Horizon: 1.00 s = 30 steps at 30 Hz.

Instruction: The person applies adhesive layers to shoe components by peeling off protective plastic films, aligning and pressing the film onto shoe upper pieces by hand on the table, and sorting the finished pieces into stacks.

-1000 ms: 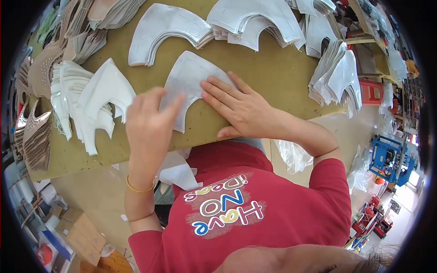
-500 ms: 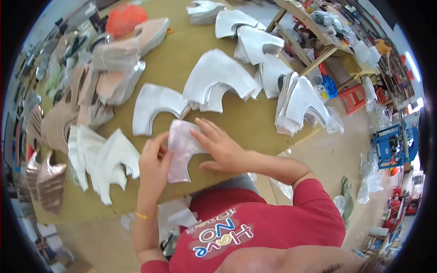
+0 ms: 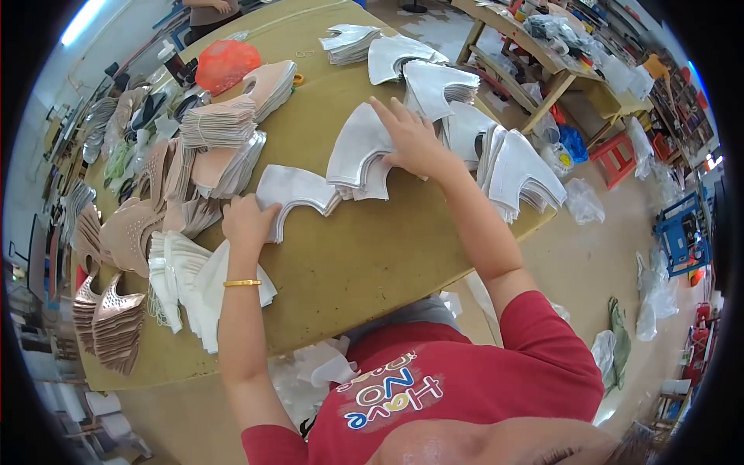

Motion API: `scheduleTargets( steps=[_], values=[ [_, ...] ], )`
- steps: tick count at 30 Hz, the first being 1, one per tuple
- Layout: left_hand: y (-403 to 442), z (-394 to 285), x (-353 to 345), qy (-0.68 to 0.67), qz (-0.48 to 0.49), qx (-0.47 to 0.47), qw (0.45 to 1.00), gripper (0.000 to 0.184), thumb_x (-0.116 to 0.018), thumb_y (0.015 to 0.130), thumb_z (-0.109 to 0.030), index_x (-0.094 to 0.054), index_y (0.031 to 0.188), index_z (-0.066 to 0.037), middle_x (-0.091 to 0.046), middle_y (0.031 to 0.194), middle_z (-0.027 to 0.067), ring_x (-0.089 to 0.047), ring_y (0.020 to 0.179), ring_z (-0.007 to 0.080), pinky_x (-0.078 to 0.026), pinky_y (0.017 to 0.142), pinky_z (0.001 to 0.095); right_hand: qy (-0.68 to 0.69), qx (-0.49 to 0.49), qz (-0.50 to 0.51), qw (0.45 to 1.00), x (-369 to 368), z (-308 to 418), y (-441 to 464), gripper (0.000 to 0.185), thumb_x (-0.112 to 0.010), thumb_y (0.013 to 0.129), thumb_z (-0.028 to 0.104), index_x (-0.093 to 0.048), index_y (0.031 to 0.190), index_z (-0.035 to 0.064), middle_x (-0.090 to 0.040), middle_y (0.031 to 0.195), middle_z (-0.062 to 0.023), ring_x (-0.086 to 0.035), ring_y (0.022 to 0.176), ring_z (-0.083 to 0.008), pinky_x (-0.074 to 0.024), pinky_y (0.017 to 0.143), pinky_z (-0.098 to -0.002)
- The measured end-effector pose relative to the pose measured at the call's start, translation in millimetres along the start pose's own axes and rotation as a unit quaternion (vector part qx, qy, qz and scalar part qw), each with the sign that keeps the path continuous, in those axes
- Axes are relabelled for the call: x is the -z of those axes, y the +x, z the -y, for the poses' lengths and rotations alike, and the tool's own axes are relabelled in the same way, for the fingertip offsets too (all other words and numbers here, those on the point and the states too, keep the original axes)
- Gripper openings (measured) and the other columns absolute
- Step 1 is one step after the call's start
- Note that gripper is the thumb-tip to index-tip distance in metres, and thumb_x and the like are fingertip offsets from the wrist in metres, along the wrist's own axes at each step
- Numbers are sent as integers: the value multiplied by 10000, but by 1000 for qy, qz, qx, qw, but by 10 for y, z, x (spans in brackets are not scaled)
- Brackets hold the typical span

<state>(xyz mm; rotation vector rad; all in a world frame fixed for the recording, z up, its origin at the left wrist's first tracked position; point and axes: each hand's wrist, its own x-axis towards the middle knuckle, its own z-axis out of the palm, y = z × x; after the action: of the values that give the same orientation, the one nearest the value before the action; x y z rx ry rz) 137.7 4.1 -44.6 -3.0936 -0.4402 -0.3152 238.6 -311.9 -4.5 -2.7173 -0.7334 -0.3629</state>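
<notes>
The larger white stack [image 3: 358, 143] lies partly beneath the right hand [image 3: 412, 139], its fingers spread; a sideways push could fan the layers. The smaller stack [image 3: 293, 184] meets the left hand [image 3: 246, 221], whose grip I cannot tell. Just behind that hand, cream pieces [image 3: 199, 285] could slide if brushed.

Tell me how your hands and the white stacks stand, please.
Left hand at white stack. Right hand spread over neighbouring stack. Nothing seen blocking either.

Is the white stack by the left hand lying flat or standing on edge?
Flat: the white stack shows its broad face upward, with layered edges along its inner curve.
</notes>
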Motion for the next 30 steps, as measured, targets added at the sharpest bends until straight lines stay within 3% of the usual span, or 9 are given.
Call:
scheduleTargets(
  steps=[3,5,9,11,13,19,22,25,30],
  values=[
    [-67,65,-63,-142,-105,19,984,388,-711,862,-340,-638,1104,-45,-675,1007,155,-649,925,342,-527,799,423,-14,8,-78,997,8,148,-95,897,-787,786,158,-293,1534,116,-359,1514,-256,-366,1387,-441,-331,1142,-461],
    [-134,36,216,-309,-138,63,939,327,-721,868,-265,-623,1080,-37,-688,933,128,-671,828,277,-525,747,377,97,75,-120,985,-4,219,-128,904,-793,788,186,-291,1540,150,-334,1515,-280,-352,1390,-454,-329,1126,-508],
    [-770,-76,824,-448,-122,-28,885,250,-727,864,-144,-606,1046,-22,-661,812,82,-602,687,145,-479,641,280,270,178,-140,936,190,730,-365,859,-795,780,194,-343,1507,124,-448,1433,-282,-460,1322,-407,-394,1076,-477],
    [-1174,-136,872,-478,-47,-38,876,231,-721,869,-134,-622,1046,-26,-658,807,77,-585,685,127,-469,626,264,420,93,112,896,297,954,-546,819,-783,792,164,-365,1491,80,-542,1340,-236,-542,1229,-380,-434,1020,-452],
    [-1433,-136,861,-506,71,-21,859,215,-708,880,-146,-648,1051,-31,-672,823,79,-605,699,144,-479,641,278,468,62,239,848,193,1029,-694,782,-772,798,140,-390,1475,60,-609,1255,-204,-601,1141,-362,-469,964,-433],
    [-1196,655,504,-249,-117,42,960,221,-696,861,-178,-711,1047,-58,-676,842,92,-611,811,271,-479,788,389,274,139,104,946,-577,845,-940,706,-732,804,114,-438,1445,82,-623,1149,-186,-622,984,-361,-504,864,-423],
    [-962,861,434,-214,-79,42,973,269,-732,836,-199,-713,1053,-40,-664,879,108,-608,795,255,-488,740,361,235,104,143,956,-457,931,-876,718,-746,780,111,-438,1426,55,-599,1057,-169,-610,978,-379,-507,840,-451],
    [-916,728,288,-98,-103,6,990,300,-772,793,-243,-700,1031,-75,-640,935,118,-589,924,315,-471,820,423,176,147,97,969,-529,919,-916,697,-751,778,126,-467,1410,53,-572,1031,-155,-602,968,-350,-512,829,-436],
    [-858,792,132,-151,-146,-11,978,257,-779,790,-227,-679,960,-62,-637,947,118,-573,930,322,-463,832,424,150,153,75,974,-487,910,-1004,671,-752,780,158,-493,1387,43,-572,1025,-142,-587,963,-328,-506,818,-421]
  ],
)
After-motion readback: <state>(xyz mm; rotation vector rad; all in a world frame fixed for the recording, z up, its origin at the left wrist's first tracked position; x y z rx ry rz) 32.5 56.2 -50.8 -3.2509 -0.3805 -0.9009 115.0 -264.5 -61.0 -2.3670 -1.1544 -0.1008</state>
